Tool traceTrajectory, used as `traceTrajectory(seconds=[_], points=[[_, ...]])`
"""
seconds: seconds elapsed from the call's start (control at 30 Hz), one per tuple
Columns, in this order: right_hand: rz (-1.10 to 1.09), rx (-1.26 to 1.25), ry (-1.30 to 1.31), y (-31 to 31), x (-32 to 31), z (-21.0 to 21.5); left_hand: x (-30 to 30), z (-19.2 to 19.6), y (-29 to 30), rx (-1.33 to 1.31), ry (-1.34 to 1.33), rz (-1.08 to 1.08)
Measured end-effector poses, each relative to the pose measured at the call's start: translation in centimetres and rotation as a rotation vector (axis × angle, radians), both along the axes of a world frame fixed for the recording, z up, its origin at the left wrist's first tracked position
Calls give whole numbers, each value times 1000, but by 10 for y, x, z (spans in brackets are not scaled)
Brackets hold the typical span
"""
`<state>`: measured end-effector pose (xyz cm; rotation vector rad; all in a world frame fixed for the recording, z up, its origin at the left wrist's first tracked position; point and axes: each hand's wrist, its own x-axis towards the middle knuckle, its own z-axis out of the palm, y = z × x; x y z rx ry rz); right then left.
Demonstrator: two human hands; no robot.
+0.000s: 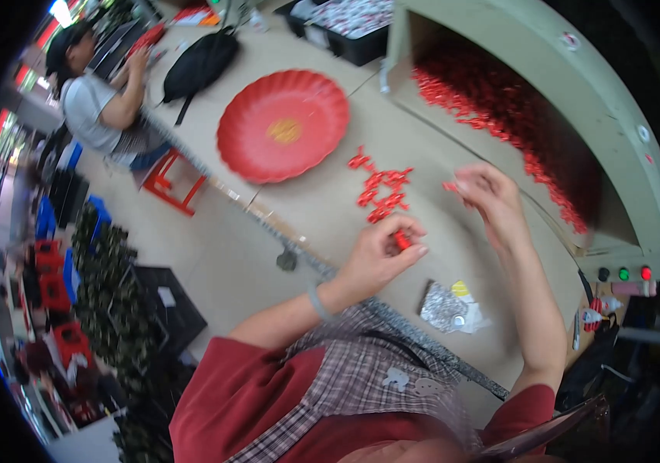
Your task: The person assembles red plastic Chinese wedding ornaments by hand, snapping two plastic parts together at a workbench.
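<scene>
Taking directions from the left hand (pixel 376 264), with twelve o'clock toward the top of the view, that hand is curled, thumb and fingers closed on a red piece (pixel 402 240) held above the table (pixel 430 224); its visible part runs from about eleven to five o'clock, though the fingers hide the ends and I cannot tell which is the front. The right hand (pixel 497 202), at two o'clock, pinches a second piece (pixel 450 187) between thumb and fingertips, its remaining fingers loosely bent. That one juts out toward ten o'clock, but blur hides its full long axis. The two hands are apart. At twelve o'clock, just beyond the left hand, the loose pieces (pixel 380 193) lie scattered on the table, pointing in mixed directions. The scalloped red dish (pixel 322 127) with a yellow centre stands at eleven o'clock. A large red heap (pixel 500 135) fills the recess of the pale green cabinet (pixel 616 92) between one and two o'clock. Crinkled foil (pixel 440 307) lies between four and five o'clock. Farther off, at ten o'clock, a co-worker (pixel 91 104) sits on a red stool (pixel 162 181).
</scene>
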<state>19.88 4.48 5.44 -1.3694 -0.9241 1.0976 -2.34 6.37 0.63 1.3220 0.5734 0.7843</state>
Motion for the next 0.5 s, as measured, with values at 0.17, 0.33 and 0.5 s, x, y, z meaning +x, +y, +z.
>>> traceTrajectory(seconds=[0.17,0.33,0.5], points=[[34,-63,106,-71,-36,-4,-2,9,-15,321,91,-8],[-62,-74,259,-105,-45,-8,-3,18,-30,486,75,12],[-126,-109,404,-126,-57,-12,-2,13,-35,757,46,-22]])
